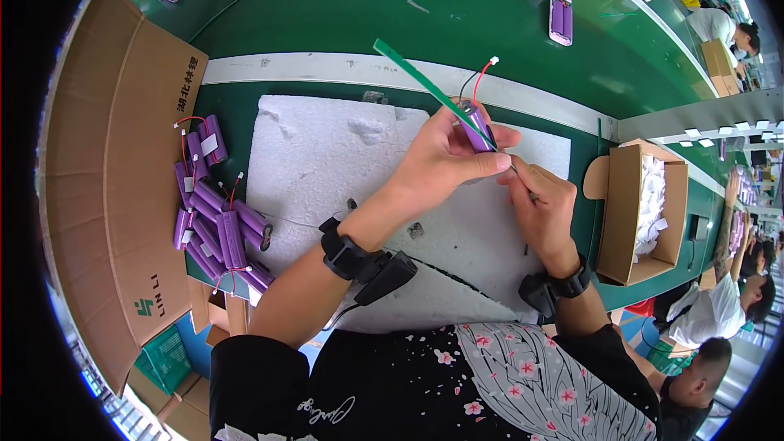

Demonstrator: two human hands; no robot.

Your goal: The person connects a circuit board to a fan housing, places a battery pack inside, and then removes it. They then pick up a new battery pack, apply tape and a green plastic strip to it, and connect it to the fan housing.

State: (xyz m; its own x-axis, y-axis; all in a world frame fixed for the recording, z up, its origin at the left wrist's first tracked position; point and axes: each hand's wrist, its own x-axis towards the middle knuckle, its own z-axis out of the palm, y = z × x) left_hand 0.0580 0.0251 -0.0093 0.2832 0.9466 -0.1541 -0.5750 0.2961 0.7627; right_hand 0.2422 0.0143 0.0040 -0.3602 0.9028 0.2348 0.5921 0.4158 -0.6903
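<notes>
My left hand [445, 155] is closed around a purple battery pack [477, 129], held tilted above a white foam board [314, 147]. A red and a black wire rise from the pack's top to a small white connector [494, 60]. Across the pack lies a narrow green strip [416, 73], its free end pointing up and left. My right hand [539, 200] pinches at the pack's lower end, where the strip comes down. What exactly sits between its fingertips is too small to make out.
Several purple battery packs [208, 224] with wires lie piled left of the foam, beside a large cardboard box [122, 155]. At right stands an open carton [612, 220] holding white pieces [651, 204]. Battery packs with round white ends [561, 12] lie on the green surface beyond. Other people sit at far right.
</notes>
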